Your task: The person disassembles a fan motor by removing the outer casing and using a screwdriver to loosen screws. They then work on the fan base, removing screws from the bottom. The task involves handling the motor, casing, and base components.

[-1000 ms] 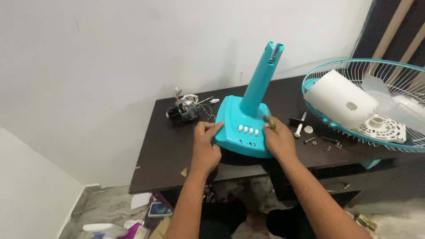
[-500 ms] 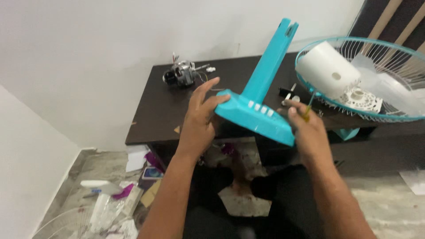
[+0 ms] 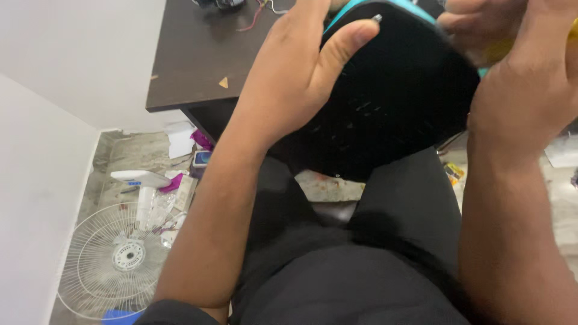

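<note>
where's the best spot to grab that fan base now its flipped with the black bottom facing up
Grip the fan base by its rim, one hand from each side, as the left hand and right hand do now. The black underside is broad, flat and looks smooth, with only small slots, so it probably offers little to pinch. The turquoise edge gives fingers a lip to wrap around.

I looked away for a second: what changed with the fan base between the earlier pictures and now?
The fan base was lifted off the dark table, tipped over and pulled toward the person's lap, so its black underside now faces the camera. Both hands kept their grip: the left hand with its thumb across the underside, the right hand at the other edge.
</note>
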